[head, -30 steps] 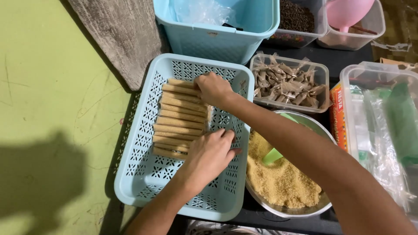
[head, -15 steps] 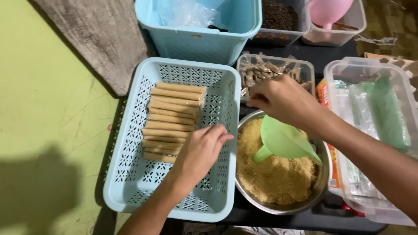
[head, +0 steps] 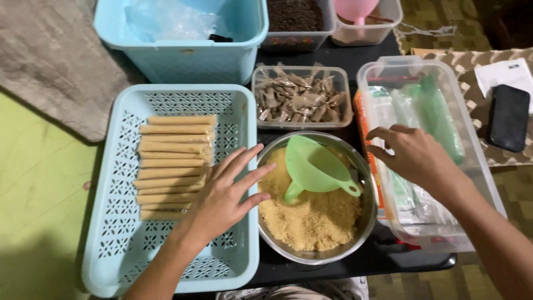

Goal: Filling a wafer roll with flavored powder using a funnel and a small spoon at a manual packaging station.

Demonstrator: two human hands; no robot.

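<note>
My left hand [head: 225, 194] is open with spread fingers, hovering over the right side of a light blue perforated tray [head: 116, 244]. Its fingertips reach toward the rim of a metal bowl [head: 369, 214]. In the tray lies a row of several tan filled tubes [head: 172, 164]. My right hand [head: 413, 155] is open, palm down, over a clear plastic box [head: 477, 166] that holds plastic wrappers. The metal bowl contains yellowish crumbs [head: 311, 219] and a green funnel [head: 316, 166]. Neither hand holds anything.
A clear tub of brown wrapped pieces [head: 300, 99] sits behind the bowl. A tall blue basket [head: 183, 55] with plastic bags stands at the back. Two more tubs, one with dark grains [head: 294, 16] and one with a pink scoop [head: 361, 14], are behind. A black phone [head: 508, 116] lies far right.
My right hand moved from the tubes in the tray, across the bowl, to above the clear box on the right. My left hand opened and shifted right toward the bowl.
</note>
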